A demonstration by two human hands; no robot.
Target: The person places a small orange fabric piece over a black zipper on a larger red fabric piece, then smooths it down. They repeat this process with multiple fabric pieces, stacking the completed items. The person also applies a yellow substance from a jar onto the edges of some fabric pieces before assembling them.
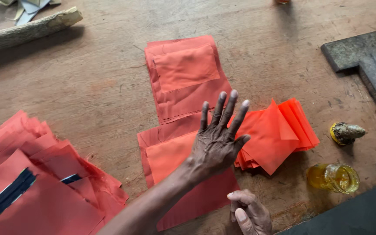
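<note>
Left hand: your left hand (pixel 216 146) reaches across from the lower left, back of the hand toward the camera, fingers (pixel 231 109) spread wide and straight. It grips nothing. Whether the palm touches the cloth below, the view does not show.

Right hand: your right hand (pixel 250 213) sits at the bottom edge, fingers curled loosely inward, knuckles near the table. Nothing can be seen inside the curl.

Near cloth piece: a red-orange fabric panel (pixel 170 174) lies flat under your left hand, with a lighter orange patch (pixel 168 156) laid on top of it.

Far cloth piece: a second red-orange panel (pixel 188 93) lies flat just beyond the first, their edges overlapping, with its own lighter patch (pixel 186 67) on its upper part.

Small stack: a fanned pile of bright orange squares (pixel 279 135) lies just right of your left hand, close to the fingertips.

Large stack: a heap of red fabric pieces (pixel 35 191) fills the lower left corner, with dark strips (pixel 5 198) across it.

Table: worn wooden table (pixel 88 87), scratched.

Other items: a jar of yellow liquid (pixel 332 177) at lower right; a yellow lump-shaped object (pixel 346 132) beyond it; a dark T-shaped block (pixel 366 56) at the right edge; a rough wooden stick (pixel 27 31) at upper left.
</note>
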